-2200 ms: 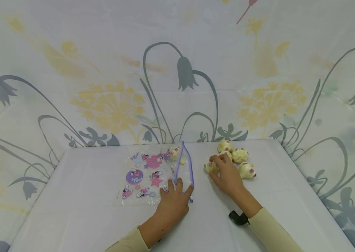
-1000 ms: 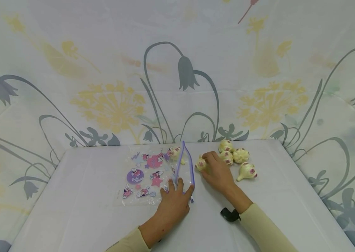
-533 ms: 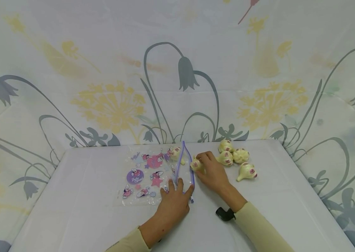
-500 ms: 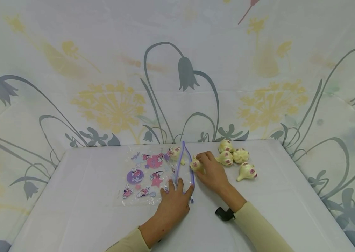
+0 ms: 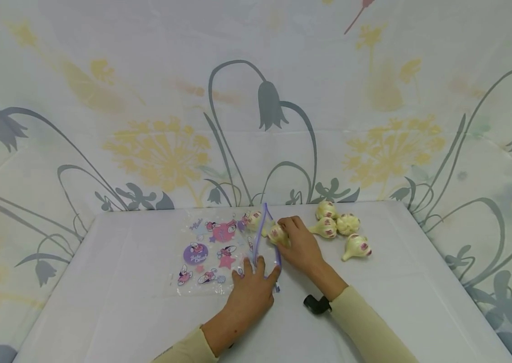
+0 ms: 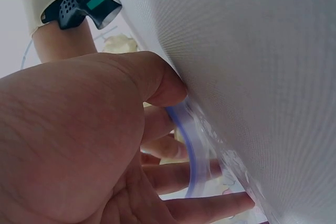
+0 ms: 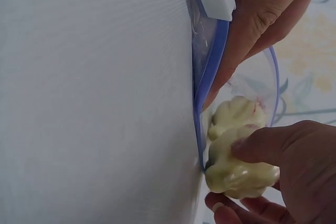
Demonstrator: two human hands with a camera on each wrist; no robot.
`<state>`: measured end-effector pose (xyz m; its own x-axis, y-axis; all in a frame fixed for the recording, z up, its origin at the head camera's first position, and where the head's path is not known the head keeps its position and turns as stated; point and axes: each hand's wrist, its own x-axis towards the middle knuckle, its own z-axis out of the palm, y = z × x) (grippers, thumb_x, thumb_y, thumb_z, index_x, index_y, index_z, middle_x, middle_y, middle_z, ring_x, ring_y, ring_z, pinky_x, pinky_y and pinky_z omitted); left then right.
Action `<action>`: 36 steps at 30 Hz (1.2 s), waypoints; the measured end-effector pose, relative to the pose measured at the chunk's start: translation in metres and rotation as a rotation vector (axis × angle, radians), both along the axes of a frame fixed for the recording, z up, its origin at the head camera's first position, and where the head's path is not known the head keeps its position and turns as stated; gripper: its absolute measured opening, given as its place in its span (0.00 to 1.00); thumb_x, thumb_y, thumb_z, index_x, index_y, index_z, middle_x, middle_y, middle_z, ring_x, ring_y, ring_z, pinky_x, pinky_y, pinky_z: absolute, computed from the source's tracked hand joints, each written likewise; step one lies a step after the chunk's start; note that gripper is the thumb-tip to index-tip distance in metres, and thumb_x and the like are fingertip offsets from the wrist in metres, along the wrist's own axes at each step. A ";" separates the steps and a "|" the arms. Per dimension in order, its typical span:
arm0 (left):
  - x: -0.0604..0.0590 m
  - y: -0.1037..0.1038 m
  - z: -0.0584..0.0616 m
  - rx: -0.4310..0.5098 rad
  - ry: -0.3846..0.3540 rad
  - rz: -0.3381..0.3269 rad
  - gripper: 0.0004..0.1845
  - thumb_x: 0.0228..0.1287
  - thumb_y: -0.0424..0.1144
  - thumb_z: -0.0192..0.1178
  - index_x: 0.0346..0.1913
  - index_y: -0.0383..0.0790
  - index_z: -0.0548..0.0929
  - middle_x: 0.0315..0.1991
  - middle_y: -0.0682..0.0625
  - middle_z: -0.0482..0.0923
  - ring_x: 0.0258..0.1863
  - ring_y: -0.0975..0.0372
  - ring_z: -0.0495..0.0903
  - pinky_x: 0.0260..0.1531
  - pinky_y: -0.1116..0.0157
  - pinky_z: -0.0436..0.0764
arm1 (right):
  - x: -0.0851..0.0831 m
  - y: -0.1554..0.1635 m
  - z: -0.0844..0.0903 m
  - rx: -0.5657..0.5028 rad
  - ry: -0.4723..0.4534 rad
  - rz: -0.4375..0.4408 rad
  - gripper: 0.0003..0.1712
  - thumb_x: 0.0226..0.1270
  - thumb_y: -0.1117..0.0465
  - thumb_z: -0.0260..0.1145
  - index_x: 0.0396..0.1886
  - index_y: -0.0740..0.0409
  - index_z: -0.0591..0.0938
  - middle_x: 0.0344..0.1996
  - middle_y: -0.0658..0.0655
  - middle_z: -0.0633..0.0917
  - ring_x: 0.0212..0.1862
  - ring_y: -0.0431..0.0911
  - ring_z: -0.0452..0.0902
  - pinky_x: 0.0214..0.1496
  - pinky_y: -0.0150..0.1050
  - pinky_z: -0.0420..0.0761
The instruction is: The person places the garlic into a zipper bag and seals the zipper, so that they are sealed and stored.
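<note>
A clear zip bag (image 5: 226, 259) with pink and purple cartoon prints lies flat, its purple-edged mouth standing apart on the right. My left hand (image 5: 251, 295) rests on the near part of that mouth, fingers spread and fairly straight; the left wrist view shows them reaching past the purple rim. My right hand (image 5: 302, 248) grips a garlic bulb (image 5: 276, 235) between thumb and fingers at the mouth. Inside the bag, near its far edge, lies another garlic bulb (image 5: 252, 220). The right wrist view has the gripped bulb (image 7: 239, 171) overlapping this one and a white slider (image 7: 216, 2) on the rim.
Several more garlic bulbs (image 5: 326, 228) sit in a loose group to the right of my right hand, one bulb (image 5: 356, 247) slightly apart toward me. The white table (image 5: 124, 302) meets a flower-printed cloth (image 5: 183, 106) at the back. A black wrist camera (image 5: 317, 304) hangs at my right wrist.
My right hand has taken a garlic bulb from the group and carried it left to the bag's mouth. My left hand has stayed in place on the bag.
</note>
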<state>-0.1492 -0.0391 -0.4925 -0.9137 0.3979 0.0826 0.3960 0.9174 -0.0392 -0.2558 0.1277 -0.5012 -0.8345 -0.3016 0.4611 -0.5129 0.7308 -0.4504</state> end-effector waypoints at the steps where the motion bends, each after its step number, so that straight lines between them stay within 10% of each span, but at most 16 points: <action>1: 0.000 0.000 0.000 0.000 -0.005 0.001 0.29 0.68 0.48 0.69 0.72 0.55 0.81 0.68 0.35 0.75 0.65 0.33 0.77 0.50 0.33 0.83 | 0.000 -0.001 0.000 -0.001 -0.005 -0.002 0.30 0.58 0.65 0.81 0.59 0.62 0.79 0.52 0.63 0.81 0.41 0.50 0.80 0.40 0.48 0.83; 36: 0.001 0.000 0.000 -0.052 0.048 -0.012 0.28 0.68 0.49 0.70 0.71 0.57 0.82 0.67 0.37 0.76 0.64 0.37 0.79 0.47 0.37 0.85 | -0.024 -0.029 -0.005 -0.138 -0.111 0.051 0.23 0.61 0.67 0.81 0.53 0.63 0.81 0.47 0.61 0.84 0.41 0.52 0.85 0.45 0.47 0.85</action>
